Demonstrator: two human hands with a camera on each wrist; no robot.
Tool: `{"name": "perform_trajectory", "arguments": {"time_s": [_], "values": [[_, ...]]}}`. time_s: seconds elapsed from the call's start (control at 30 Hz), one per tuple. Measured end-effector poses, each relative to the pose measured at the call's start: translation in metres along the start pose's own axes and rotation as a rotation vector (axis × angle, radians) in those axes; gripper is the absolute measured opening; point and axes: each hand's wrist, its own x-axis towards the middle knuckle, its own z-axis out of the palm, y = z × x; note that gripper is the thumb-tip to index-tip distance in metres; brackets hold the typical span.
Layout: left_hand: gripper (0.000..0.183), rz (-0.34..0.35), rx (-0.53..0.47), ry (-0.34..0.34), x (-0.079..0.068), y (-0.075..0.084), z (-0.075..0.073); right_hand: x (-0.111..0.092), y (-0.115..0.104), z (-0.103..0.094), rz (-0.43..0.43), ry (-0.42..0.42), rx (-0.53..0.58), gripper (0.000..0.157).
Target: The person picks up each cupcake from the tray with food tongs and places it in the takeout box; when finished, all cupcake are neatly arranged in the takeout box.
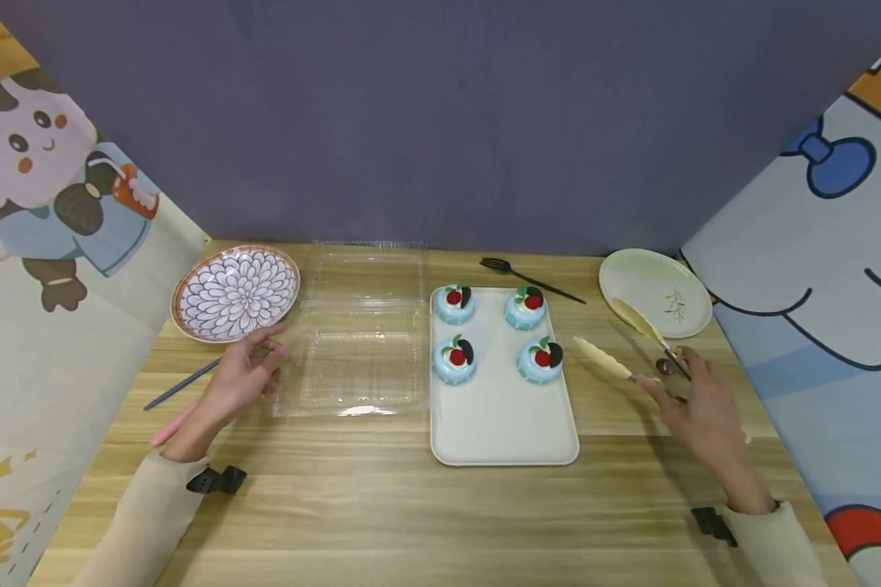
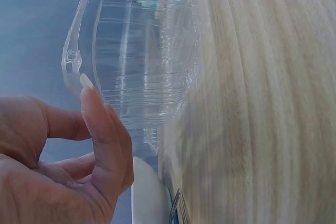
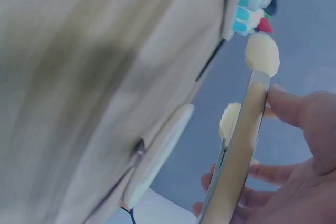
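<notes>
My left hand (image 1: 244,373) is beside the left edge of a clear plastic clamshell box (image 1: 360,367), which lies with its lid folded back. In the left wrist view a fingertip (image 2: 88,85) is right at the box's rim, near a corner, with the fingers loosely bent. My right hand (image 1: 705,416) holds a pair of tongs (image 1: 604,358) with cream scalloped tips spread apart, pointing toward the tray. On the white rectangular tray (image 1: 502,428) stand several light-blue cupcakes (image 1: 455,364), each topped with a red berry, a green leaf and a dark cookie.
A petal-patterned bowl (image 1: 236,293) sits at the back left. Near my left wrist lie a slim blue handle (image 1: 183,384) and a pink handle (image 1: 172,425). A black fork (image 1: 532,280) lies behind the tray. Back right is a pale oval plate (image 1: 649,281), with a spoon (image 1: 664,366) in front.
</notes>
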Motion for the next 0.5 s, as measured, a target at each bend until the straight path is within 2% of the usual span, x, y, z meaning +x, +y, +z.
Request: {"name": "perform_trajectory", "arguments": {"time_s": [0.27,0.4,0.5], "values": [[0.049,-0.007,-0.007,0.005,0.001,-0.001,0.001,0.001,-0.009,-0.022,-0.153,0.019,0.042,0.075],[0.049,-0.006,-0.008,0.005,0.001,0.000,0.001,0.001,-0.014,-0.028,-0.240,0.032,0.017,0.075],[0.049,-0.006,-0.007,0.006,0.001,0.000,0.001,0.001,-0.019,-0.027,-0.281,0.009,-0.013,0.077]]}}
